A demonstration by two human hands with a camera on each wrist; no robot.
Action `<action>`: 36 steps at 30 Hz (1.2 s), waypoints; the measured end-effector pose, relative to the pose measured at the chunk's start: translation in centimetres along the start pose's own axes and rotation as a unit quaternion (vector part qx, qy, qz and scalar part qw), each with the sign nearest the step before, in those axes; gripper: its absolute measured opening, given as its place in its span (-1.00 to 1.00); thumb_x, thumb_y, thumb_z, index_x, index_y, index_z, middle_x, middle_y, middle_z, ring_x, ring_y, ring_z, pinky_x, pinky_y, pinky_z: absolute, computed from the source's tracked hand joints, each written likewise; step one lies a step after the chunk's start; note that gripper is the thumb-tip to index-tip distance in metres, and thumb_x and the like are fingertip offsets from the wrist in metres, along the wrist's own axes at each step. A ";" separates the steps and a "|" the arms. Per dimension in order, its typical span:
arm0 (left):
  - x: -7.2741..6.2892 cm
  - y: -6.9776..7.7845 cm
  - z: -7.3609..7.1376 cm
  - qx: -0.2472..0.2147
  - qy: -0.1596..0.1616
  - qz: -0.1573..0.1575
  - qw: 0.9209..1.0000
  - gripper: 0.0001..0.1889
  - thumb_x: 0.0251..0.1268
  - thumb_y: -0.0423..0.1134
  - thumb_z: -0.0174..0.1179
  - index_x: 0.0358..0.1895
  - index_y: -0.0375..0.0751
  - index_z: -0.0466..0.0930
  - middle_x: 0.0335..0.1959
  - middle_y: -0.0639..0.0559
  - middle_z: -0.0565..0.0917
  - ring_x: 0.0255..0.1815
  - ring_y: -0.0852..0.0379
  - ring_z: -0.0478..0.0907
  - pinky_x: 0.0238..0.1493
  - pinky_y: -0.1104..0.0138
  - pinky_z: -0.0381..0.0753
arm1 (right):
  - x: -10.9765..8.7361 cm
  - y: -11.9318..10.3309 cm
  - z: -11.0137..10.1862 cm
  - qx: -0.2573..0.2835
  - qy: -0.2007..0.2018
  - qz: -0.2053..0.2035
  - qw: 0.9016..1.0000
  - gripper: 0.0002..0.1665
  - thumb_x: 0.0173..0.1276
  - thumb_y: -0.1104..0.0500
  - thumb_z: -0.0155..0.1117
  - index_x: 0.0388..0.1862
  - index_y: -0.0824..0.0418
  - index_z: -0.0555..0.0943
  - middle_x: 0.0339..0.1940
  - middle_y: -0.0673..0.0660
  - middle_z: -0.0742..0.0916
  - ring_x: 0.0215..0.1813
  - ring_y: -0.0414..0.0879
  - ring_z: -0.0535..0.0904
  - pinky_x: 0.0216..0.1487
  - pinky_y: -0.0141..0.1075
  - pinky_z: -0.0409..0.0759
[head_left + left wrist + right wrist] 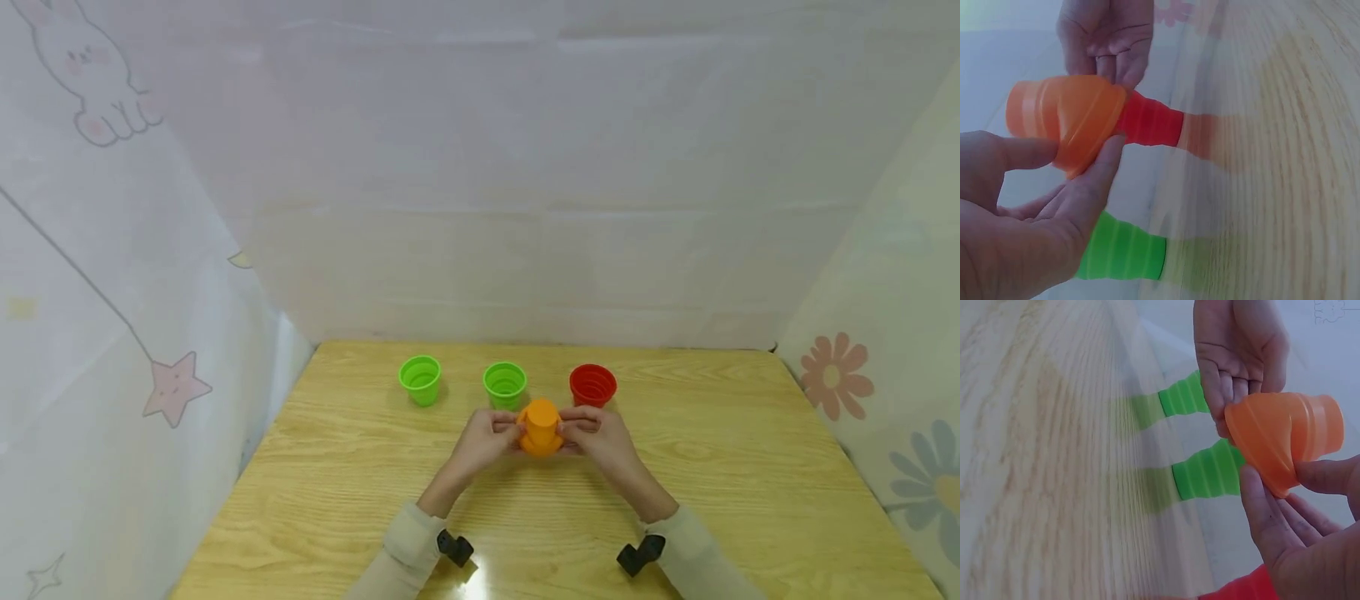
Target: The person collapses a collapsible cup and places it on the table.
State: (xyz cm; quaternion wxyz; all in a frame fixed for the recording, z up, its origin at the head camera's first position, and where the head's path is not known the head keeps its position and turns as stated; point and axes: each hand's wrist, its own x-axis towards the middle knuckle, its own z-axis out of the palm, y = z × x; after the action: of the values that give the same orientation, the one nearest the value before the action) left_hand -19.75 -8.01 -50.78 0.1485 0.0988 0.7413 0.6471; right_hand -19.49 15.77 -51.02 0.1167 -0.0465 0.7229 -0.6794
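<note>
Both hands hold an orange collapsible cup (542,427) above the table, its base toward the head camera and its wide rim turned away. My left hand (483,442) pinches the rim from the left with thumb and fingers; my right hand (603,442) does the same on the right. In the left wrist view the side of the orange cup (1085,119) looks bent and folded near the rim. Beyond the hands, a green cup (505,383) and a red cup (592,383) stand upright, mouths up. Another green cup (421,378) is farther left.
The three standing cups form a row near the back of the wooden table (337,467). A pale printed curtain (525,250) hangs behind the table and along both sides. Each wrist carries a small black camera, such as the right one (641,555).
</note>
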 end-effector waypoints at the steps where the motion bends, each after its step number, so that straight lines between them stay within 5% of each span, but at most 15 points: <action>1: 0.0 0.0 -0.2 -0.011 -0.010 -0.001 1.000 -0.64 0.60 -0.32 0.13 0.21 -0.59 0.60 0.11 -0.44 0.74 0.04 -0.13 0.80 0.16 -0.07 0.79 | 0.0 0.0 -0.1 -0.004 -0.004 -0.002 1.000 -0.55 0.53 0.30 0.29 0.31 0.50 0.56 0.11 0.38 0.80 -0.04 -0.03 0.84 0.11 0.06 0.81; 5: 0.0 -0.1 -0.9 -0.040 -0.040 -0.008 0.998 -0.65 0.63 -0.27 0.10 0.16 -0.54 0.67 0.07 -0.41 0.77 0.02 -0.18 0.81 0.25 -0.17 0.72 | 0.2 0.3 -0.7 -0.034 -0.013 -0.005 0.999 -0.57 0.52 0.32 0.28 0.30 0.46 0.60 0.16 0.38 0.78 -0.02 -0.07 0.83 0.06 -0.04 0.85; 17: 0.7 0.5 -1.5 0.021 -0.055 0.003 0.998 -0.68 0.54 -0.19 0.28 0.09 -0.39 0.77 0.01 -0.30 0.82 -0.12 0.10 0.83 0.11 -0.07 0.82 | 0.2 0.4 -1.1 -0.088 -0.091 -0.032 0.992 -0.56 0.48 0.22 0.39 0.26 0.40 0.66 0.21 0.38 0.77 0.02 -0.04 0.81 -0.01 -0.21 0.86; 22: 0.7 0.1 -1.5 0.041 -0.070 0.010 0.997 -0.71 0.54 -0.19 0.28 0.01 -0.38 0.80 -0.09 -0.28 0.85 -0.19 0.06 0.84 0.04 -0.11 0.83 | 0.1 0.4 -1.0 -0.103 -0.099 -0.040 0.989 -0.55 0.47 0.21 0.41 0.26 0.39 0.68 0.22 0.40 0.75 0.04 0.03 0.81 -0.01 -0.19 0.87; 29: 0.5 -0.3 -1.3 0.065 -0.052 0.017 0.996 -0.70 0.61 -0.19 0.20 0.07 -0.37 0.78 -0.06 -0.28 0.84 -0.18 0.06 0.84 0.01 -0.05 0.85 | 0.3 0.8 -0.9 -0.099 -0.085 -0.031 0.991 -0.53 0.50 0.15 0.40 0.26 0.39 0.66 0.20 0.36 0.77 0.06 -0.06 0.80 0.07 -0.19 0.85; 36: 0.4 -0.3 -1.3 0.016 -0.012 0.013 1.000 -0.68 0.63 -0.22 0.16 0.12 -0.43 0.73 -0.03 -0.35 0.81 -0.17 -0.02 0.85 0.09 -0.17 0.79 | 0.3 0.4 -0.9 -0.043 -0.057 0.007 0.997 -0.49 0.59 0.16 0.27 0.32 0.51 0.54 0.22 0.41 0.74 0.07 -0.01 0.80 0.21 0.01 0.79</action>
State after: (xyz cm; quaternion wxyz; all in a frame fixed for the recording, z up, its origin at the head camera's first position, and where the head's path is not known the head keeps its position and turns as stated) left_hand -20.54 -9.15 -50.92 0.1478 0.1183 0.7484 0.6357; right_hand -20.00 16.63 -51.40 0.1601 -0.0850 0.7438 -0.6433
